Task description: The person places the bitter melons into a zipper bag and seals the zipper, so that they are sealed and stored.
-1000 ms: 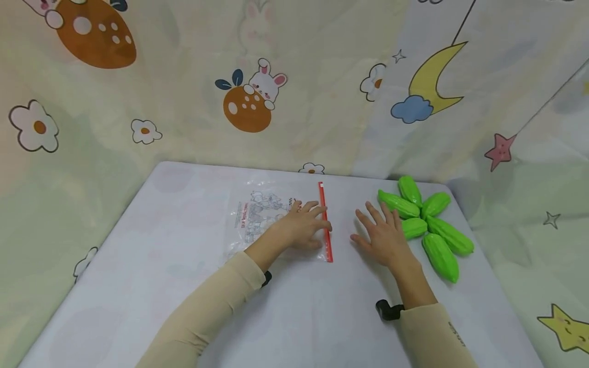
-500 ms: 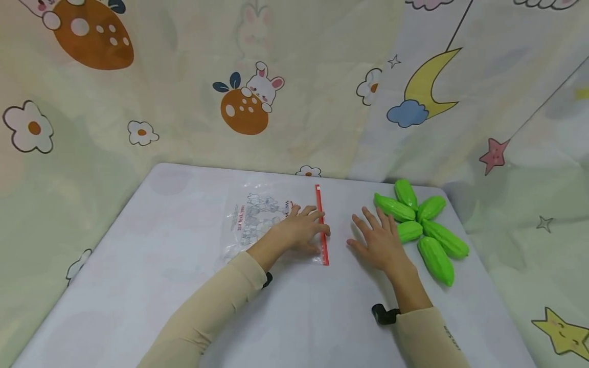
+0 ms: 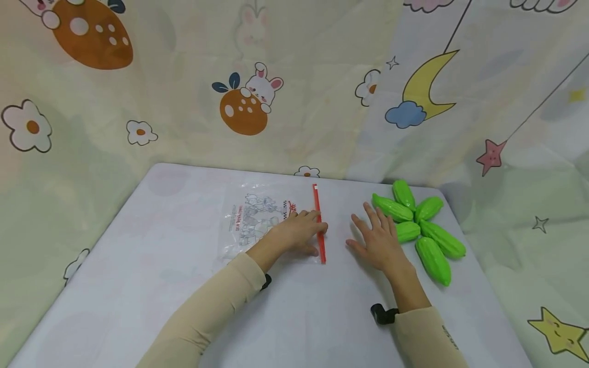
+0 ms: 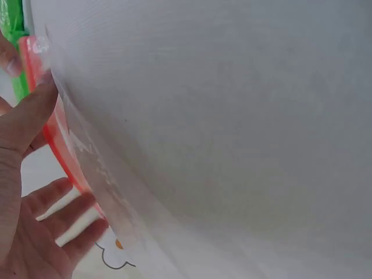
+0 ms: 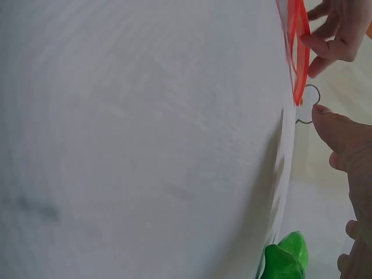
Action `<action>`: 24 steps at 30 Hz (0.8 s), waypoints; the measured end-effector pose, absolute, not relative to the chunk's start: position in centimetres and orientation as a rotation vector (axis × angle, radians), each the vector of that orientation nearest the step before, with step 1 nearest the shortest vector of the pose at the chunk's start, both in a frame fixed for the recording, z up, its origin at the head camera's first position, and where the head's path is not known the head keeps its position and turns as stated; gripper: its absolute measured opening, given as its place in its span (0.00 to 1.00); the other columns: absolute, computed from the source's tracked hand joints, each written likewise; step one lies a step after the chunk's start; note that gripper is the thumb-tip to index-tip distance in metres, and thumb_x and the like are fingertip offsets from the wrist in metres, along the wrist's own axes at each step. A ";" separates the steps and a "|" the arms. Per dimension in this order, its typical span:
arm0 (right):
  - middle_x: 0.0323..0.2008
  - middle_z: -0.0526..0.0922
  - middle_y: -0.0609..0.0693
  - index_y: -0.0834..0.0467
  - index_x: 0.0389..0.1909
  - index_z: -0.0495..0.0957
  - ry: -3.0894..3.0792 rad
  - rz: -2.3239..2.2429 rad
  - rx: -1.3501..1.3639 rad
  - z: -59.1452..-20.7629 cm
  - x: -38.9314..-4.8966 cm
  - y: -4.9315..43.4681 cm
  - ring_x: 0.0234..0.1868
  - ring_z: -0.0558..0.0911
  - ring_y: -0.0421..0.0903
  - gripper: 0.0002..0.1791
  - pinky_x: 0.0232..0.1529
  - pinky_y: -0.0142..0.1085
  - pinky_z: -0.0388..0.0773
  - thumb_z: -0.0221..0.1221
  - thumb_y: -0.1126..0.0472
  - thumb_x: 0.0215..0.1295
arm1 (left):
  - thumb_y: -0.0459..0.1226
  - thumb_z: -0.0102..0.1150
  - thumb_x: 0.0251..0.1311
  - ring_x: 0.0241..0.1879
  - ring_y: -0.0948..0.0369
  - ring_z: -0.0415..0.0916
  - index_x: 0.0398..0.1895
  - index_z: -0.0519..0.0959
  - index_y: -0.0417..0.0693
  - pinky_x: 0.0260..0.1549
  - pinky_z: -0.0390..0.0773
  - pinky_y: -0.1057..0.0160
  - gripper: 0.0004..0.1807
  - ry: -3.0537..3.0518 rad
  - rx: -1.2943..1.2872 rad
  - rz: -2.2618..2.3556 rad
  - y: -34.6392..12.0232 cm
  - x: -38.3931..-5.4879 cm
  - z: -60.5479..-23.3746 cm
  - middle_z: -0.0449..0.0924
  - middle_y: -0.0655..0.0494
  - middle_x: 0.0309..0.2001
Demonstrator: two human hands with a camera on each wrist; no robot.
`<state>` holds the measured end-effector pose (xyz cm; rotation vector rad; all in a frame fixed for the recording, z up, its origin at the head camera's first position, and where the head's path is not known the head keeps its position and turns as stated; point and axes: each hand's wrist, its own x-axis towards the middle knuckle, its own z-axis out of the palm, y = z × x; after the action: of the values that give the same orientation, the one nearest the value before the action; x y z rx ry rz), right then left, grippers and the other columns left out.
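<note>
A clear zip bag point(image 3: 234, 240) with printed drawings and a red zip strip point(image 3: 316, 197) lies flat on the white table point(image 3: 184, 306). My left hand point(image 3: 294, 234) is over its right part, fingertips touching the red strip. The left wrist view shows the thumb point(image 4: 38, 107) against the bag's edge and the other fingers spread apart. To the right, my right hand point(image 3: 379, 243) is spread with its fingers fairly straight, holding nothing. Beside it several bright green, ridged, vegetable-shaped pieces point(image 3: 433, 260) lie in a star-like cluster, one partly hidden by that hand.
A patterned cloth point(image 3: 179, 92) with rabbits, flowers and a moon hangs behind the table and down its sides. The green pieces lie near the table's back right corner. Each wrist carries a small black camera, the right one point(image 3: 384, 314) showing most fully.
The whole head view has shifted slightly. My left fingers have drawn a little closer together over the red strip. My right hand has hardly moved, and the green pieces lie as before.
</note>
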<state>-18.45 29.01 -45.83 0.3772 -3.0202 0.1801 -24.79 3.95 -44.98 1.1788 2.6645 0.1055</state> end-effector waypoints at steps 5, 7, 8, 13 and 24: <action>0.82 0.46 0.62 0.53 0.76 0.66 -3.017 0.166 0.390 -45.9 -18.6 28.7 0.79 0.46 0.71 0.39 0.74 0.71 0.44 0.60 0.39 0.70 | 0.52 0.72 0.61 0.62 0.52 0.75 0.61 0.76 0.66 0.63 0.77 0.52 0.26 2.621 1.117 0.224 3.7 -24.6 -45.0 0.59 0.48 0.77; 0.82 0.46 0.62 0.53 0.76 0.66 -3.014 0.153 0.393 -45.9 -18.7 28.6 0.79 0.47 0.71 0.39 0.74 0.71 0.45 0.60 0.39 0.70 | 0.51 0.72 0.61 0.65 0.52 0.73 0.61 0.76 0.66 0.65 0.75 0.52 0.25 2.611 1.119 0.247 3.6 -24.5 -45.0 0.57 0.47 0.79; 0.81 0.46 0.62 0.53 0.76 0.67 -3.013 0.147 0.395 -45.9 -18.7 28.5 0.79 0.47 0.71 0.39 0.74 0.70 0.45 0.60 0.39 0.70 | 0.51 0.72 0.61 0.66 0.52 0.73 0.61 0.76 0.65 0.65 0.75 0.52 0.25 2.611 1.125 0.253 3.5 -24.5 -45.0 0.56 0.48 0.79; 0.81 0.47 0.62 0.52 0.76 0.67 -3.012 0.128 0.404 -45.9 -18.9 28.2 0.79 0.48 0.71 0.39 0.74 0.70 0.45 0.60 0.39 0.69 | 0.52 0.72 0.62 0.63 0.56 0.75 0.59 0.76 0.60 0.64 0.75 0.57 0.25 2.632 1.165 0.271 3.4 -24.5 -45.3 0.58 0.54 0.78; 0.80 0.51 0.62 0.53 0.75 0.68 -2.986 0.147 0.424 -46.0 -18.9 28.0 0.78 0.50 0.71 0.38 0.74 0.70 0.48 0.62 0.40 0.69 | 0.50 0.72 0.62 0.43 0.65 0.72 0.54 0.78 0.55 0.47 0.77 0.68 0.22 2.649 1.214 0.367 2.7 -24.8 -46.1 0.69 0.60 0.51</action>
<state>-18.95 28.04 -45.98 0.4242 -2.9858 0.1466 -24.79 2.70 -46.11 1.2138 2.6488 0.3669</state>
